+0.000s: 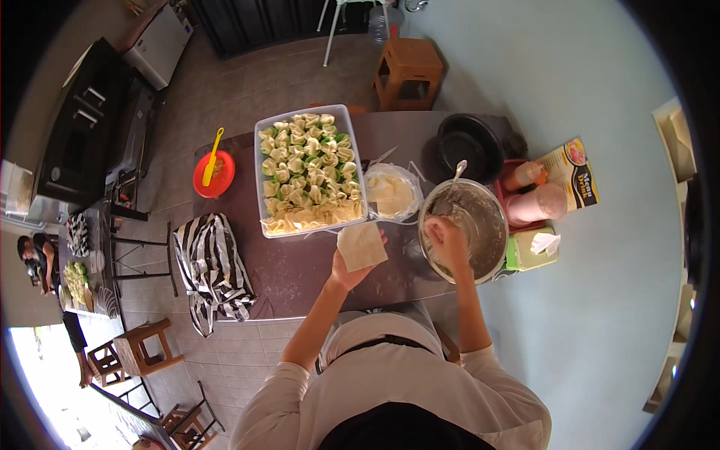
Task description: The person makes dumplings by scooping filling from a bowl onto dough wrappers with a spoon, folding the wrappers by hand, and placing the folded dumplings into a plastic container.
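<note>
On the palm of my left hand (358, 269) lies a square dough wrapper (361, 246), flat and covering most of the fingers. My right hand (447, 243) is curled over the left part of a steel mixing bowl (490, 242), its fingertips hidden from view. Smears of pale filling coat the bowl's inner wall. A metal spoon (457, 173) leans on the far rim, just beyond that hand. Left of the bowl, a plastic bag (417, 203) holds a stack of wrappers (390, 194). Beside it, a clear plastic container (259, 185) is filled with rows of folded dumplings (309, 169), green showing between them.
A red plate (198, 179) with a yellow spatula (212, 160) and a striped plastic bag (214, 270) occupy the table's left. At right are a black basin (484, 140), sauce bottles (537, 205) and a tissue box (531, 250). A person (48, 256) is at another table, far left.
</note>
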